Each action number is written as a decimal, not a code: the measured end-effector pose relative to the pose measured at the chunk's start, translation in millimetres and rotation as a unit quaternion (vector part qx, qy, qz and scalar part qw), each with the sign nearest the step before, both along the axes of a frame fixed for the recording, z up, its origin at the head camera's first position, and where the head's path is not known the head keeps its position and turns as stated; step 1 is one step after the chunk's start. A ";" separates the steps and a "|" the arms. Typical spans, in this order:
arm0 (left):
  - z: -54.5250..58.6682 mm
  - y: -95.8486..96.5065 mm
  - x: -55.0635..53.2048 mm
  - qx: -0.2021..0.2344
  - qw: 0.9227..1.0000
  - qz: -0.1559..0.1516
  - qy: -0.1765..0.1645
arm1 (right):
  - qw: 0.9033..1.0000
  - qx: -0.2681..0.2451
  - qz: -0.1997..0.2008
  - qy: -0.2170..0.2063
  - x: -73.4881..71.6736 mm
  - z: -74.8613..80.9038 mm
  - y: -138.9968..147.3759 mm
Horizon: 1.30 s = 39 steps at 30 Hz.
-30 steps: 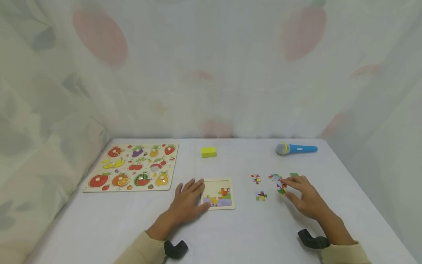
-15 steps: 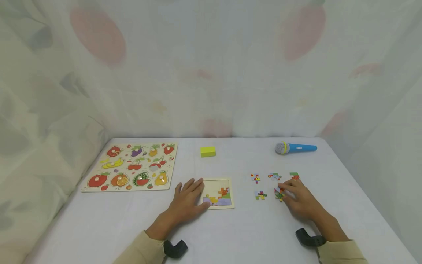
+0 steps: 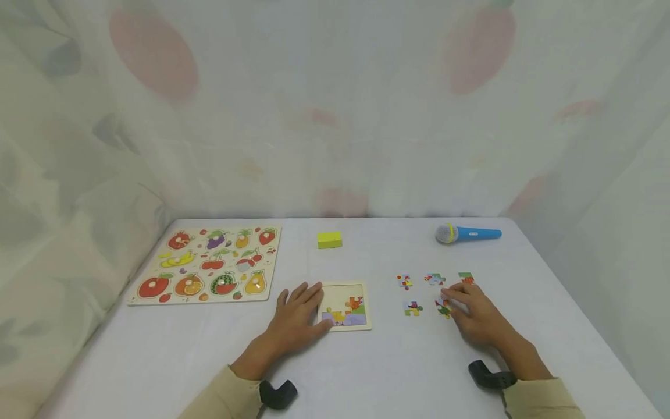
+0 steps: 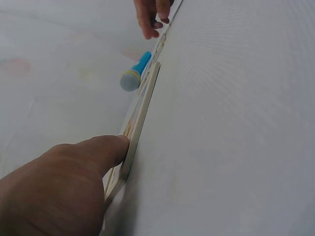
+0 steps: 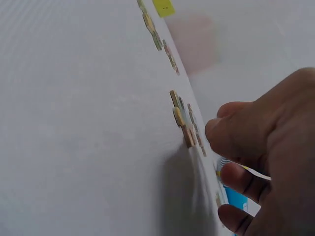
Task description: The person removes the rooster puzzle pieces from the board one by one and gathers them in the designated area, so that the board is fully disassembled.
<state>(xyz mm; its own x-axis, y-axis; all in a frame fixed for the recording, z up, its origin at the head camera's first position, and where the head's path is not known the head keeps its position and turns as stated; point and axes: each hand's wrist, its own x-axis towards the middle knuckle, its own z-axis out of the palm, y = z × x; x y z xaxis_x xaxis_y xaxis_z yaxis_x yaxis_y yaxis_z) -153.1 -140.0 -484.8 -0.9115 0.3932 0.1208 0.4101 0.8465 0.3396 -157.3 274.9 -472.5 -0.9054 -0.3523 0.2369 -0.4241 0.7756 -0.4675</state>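
Note:
My left hand (image 3: 295, 320) rests with fingers spread on the left side of a small wooden puzzle tray (image 3: 369, 305). Its thumb lies on the tray's near left corner, also seen in the left wrist view. Joined jigsaw pieces (image 3: 353, 319) fill the tray's lower and right part; bare wood shows at the upper left. My right hand (image 3: 478, 317) hovers beside a loose jigsaw piece (image 3: 442, 309) lying on the table. In the right wrist view a gap shows between the thumb (image 5: 219, 135) and that puzzle piece (image 5: 179, 118), and the fingers are loosely bent.
Several other jigsaw pieces (image 3: 412, 308) lie right of the tray in two rows. A fruit peg puzzle board (image 3: 204, 267) is at the left, a yellow block (image 3: 329, 240) at the back middle, a blue toy microphone (image 3: 468, 234) at the back right.
My right hand has set the jigsaw piece down slightly nearer me, in the front row, and released it. The left hand has stayed on the tray.

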 end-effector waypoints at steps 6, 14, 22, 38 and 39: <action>-0.4 0.3 0.1 0.001 1.000 0.000 -0.002 | 0.996 -0.032 0.017 0.081 3.6 26.9 -4.3; -1.4 -0.4 0.0 -0.001 1.000 0.002 0.006 | 0.981 -0.084 0.066 0.165 6.5 71.3 -27.7; -2.0 -0.6 -0.9 -0.003 1.000 0.000 0.007 | 0.960 -0.149 0.122 0.201 5.2 99.9 -59.3; -2.3 -1.5 -0.8 0.002 1.000 -0.009 0.018 | 0.959 -0.180 0.148 0.159 -6.1 92.3 -127.1; -1.9 -1.6 -0.7 0.002 1.000 -0.010 0.017 | 0.960 -0.180 0.148 0.156 -7.0 90.0 -129.7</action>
<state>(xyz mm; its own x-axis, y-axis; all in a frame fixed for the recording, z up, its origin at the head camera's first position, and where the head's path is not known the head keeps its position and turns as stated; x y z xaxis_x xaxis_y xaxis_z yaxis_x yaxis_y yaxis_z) -153.9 -141.5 -486.7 -0.8992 0.4100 0.1527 0.4375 0.8373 0.3279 -164.3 145.1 -382.4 -0.6433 -0.4276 0.6351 -0.7641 0.4116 -0.4967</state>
